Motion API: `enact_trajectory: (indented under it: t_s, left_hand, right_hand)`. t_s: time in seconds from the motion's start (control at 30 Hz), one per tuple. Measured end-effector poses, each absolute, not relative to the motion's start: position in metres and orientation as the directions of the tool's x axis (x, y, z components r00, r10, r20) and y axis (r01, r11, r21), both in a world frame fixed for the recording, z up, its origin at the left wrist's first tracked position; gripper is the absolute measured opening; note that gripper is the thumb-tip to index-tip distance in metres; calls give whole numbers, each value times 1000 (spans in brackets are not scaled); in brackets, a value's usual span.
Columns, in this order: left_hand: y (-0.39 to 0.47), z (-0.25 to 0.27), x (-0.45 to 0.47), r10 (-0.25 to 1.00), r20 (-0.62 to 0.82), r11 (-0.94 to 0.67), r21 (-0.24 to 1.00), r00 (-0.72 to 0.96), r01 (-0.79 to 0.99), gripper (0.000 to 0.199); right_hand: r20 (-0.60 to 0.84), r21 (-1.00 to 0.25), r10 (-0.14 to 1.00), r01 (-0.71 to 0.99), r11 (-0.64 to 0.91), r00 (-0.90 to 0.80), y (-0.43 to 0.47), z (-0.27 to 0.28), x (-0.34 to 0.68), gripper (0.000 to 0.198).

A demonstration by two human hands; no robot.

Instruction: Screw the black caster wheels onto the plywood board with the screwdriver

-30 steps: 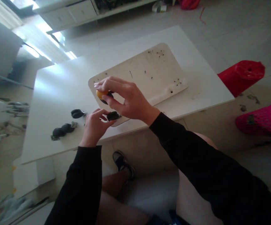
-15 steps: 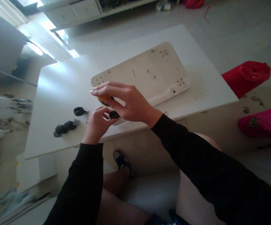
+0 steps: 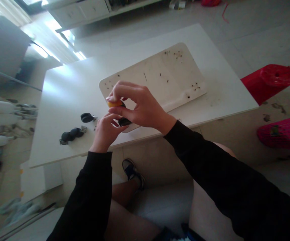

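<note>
My right hand (image 3: 137, 102) is closed round the yellow-and-black handle of a screwdriver (image 3: 115, 103), fingers curled over its top. The screwdriver's shaft and tip are hidden. Just below, my left hand (image 3: 107, 130) grips a black caster (image 3: 125, 122) at the near left corner of a white board (image 3: 150, 80); most of the caster is covered by my fingers. Small screw holes cluster near the board's other corners. To the left of my hands, a loose black caster (image 3: 86, 117) lies on the white table (image 3: 57, 100), with more black casters (image 3: 72, 134) nearer the edge.
Two small dark screws (image 3: 160, 74) and a thin dark line show on the board. Off the table's right end stand a red bin (image 3: 268, 82) and a pink basket (image 3: 285, 132). My legs and a shoe (image 3: 133, 172) are below the table's near edge.
My right fingers, stretched out over the screwdriver handle before, have curled down round it. The left hand stays at the caster. The whole view has shifted slightly.
</note>
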State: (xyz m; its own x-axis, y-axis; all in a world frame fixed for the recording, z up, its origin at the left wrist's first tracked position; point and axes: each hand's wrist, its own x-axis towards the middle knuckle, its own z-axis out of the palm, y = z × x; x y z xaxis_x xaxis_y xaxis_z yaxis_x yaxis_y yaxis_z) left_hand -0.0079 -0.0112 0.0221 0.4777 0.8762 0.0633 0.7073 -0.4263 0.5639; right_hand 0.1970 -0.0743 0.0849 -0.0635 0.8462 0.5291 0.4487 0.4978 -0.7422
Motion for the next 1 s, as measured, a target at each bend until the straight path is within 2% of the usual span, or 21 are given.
enact_trajectory:
  t_s: [0.13,0.23,0.3,0.53,0.7,0.77,0.83,0.93,1.0]
  left_hand:
    - [-12,25,-7,879,38,-413,557,475,721,26]
    - [-14,26,-6,870,62,-434,567,489,700,24]
    - [-14,26,-6,866,73,-441,576,494,688,23]
    - [-14,27,-5,863,69,-435,606,501,666,26]
    - [-15,28,-4,865,73,-433,608,496,666,25]
    - [-15,29,-3,867,73,-430,610,493,666,25]
    - [-14,28,-3,870,65,-422,612,489,669,27]
    - [-12,26,-3,872,58,-415,613,486,672,29]
    - [-12,25,-4,870,63,-421,612,489,670,28]
  right_hand:
    - [633,-682,773,456,572,-23,-74,79,198,15]
    - [656,-701,753,335,629,-41,-75,76,196,4]
    - [639,-724,768,302,620,-42,-76,76,195,5]
    - [651,-674,759,445,590,-21,-73,78,197,9]
    - [647,-708,759,309,635,-78,-76,79,196,19]
    - [642,-718,761,278,638,-92,-76,80,195,15]
    - [646,-708,760,314,632,-73,-76,81,195,11]
    - [626,-706,780,410,578,-21,-76,82,197,15]
    - [617,-715,786,402,571,-19,-76,81,197,15]
